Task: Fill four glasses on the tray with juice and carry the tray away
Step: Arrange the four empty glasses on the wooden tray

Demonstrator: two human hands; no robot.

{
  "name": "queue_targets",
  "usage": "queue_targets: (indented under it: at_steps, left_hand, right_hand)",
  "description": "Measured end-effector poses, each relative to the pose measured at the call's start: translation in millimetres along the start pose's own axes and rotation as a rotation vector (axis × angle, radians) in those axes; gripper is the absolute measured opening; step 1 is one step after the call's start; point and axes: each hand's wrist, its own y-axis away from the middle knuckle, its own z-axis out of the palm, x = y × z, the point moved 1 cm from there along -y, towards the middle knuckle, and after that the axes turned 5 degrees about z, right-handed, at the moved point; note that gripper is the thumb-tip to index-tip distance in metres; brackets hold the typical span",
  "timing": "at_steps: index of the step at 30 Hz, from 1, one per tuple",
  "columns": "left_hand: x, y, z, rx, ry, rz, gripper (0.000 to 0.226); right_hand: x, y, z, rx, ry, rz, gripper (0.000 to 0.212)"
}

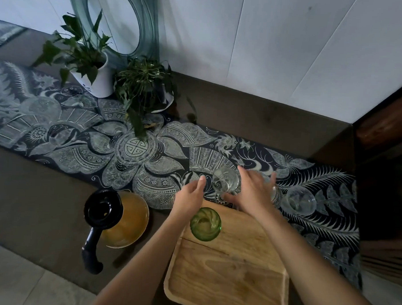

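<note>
A wooden tray [227, 275] lies at the near edge of the table. One green glass [205, 223] stands on its far left part. A clear glass [225, 179] stands on the patterned runner just beyond the tray. My right hand [254, 191] is spread beside and partly around that glass, and it covers part of a second clear glass [273, 190]. A third clear glass [298, 200] stands further right. My left hand [190, 195] hovers open just left of the first clear glass, not touching it. A pitcher of orange juice [121, 220] with a black lid and handle stands to the left.
Two potted plants [88, 62] [145, 85] and a round mirror [113, 19] stand at the back by the white wall. A dark blue patterned runner [81, 135] crosses the table. A dark wooden piece of furniture [387, 128] is on the right.
</note>
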Motion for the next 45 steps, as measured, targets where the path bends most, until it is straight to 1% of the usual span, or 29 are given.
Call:
queue_targets:
  at_steps: [2,4,6,10,12,15,17,19,20,23,25,28,32,35,36,40,45]
  left_hand:
    - [4,-10,7,-0.040,-0.013,-0.033,0.049]
    - [5,-17,12,-0.067,-0.007,-0.086,0.064]
    - [4,-22,18,-0.087,0.012,-0.119,0.070]
    - [3,-23,24,-0.105,0.073,-0.151,0.083]
    - [3,-23,25,-0.099,0.068,-0.144,0.081]
    - [3,-21,26,-0.063,0.014,-0.129,0.068]
    - [6,-17,24,-0.051,-0.002,-0.110,0.067]
    - [11,-10,19,-0.027,0.012,-0.087,0.065]
    - [13,-6,16,-0.010,0.015,-0.063,0.064]
    - [23,10,8,0.033,0.064,0.030,0.053]
    - [30,23,4,0.044,0.106,0.067,0.040]
    - [37,46,3,0.044,0.117,0.127,0.036]
    - [40,79,16,0.011,0.117,0.197,0.030]
    - [37,100,33,-0.016,0.105,0.215,0.037]
    - [35,106,40,-0.028,0.110,0.207,0.038]
    - [14,119,69,-0.085,0.150,0.147,0.028]
    - [-10,128,97,-0.121,0.171,0.082,0.032]
  right_hand:
    - [-4,-9,1,-0.046,0.072,-0.015,0.114]
    - [-8,-15,1,-0.095,0.076,-0.039,0.103]
    - [-12,-19,5,-0.131,0.076,-0.053,0.091]
    - [-15,-26,21,-0.121,0.092,0.007,0.094]
    - [-17,-27,27,-0.096,0.108,0.034,0.087]
    - [-20,-26,22,-0.065,0.049,0.040,0.066]
    - [-22,-23,18,-0.045,0.025,0.038,0.063]
    - [-23,-21,14,0.007,-0.018,0.023,0.066]
    - [-23,-19,12,0.038,-0.049,0.016,0.071]
    - [-24,-12,1,0.140,-0.144,0.022,0.095]
    - [-22,-1,-12,0.223,-0.204,0.017,0.099]
    - [-14,25,-29,0.265,-0.319,-0.005,0.104]
    - [6,64,-42,0.299,-0.399,0.020,0.103]
    - [23,91,-41,0.296,-0.399,0.048,0.101]
    - [29,100,-39,0.292,-0.390,0.063,0.100]
    - [51,128,-27,0.278,-0.358,0.115,0.098]
    - [66,152,-4,0.195,-0.326,0.187,0.097]
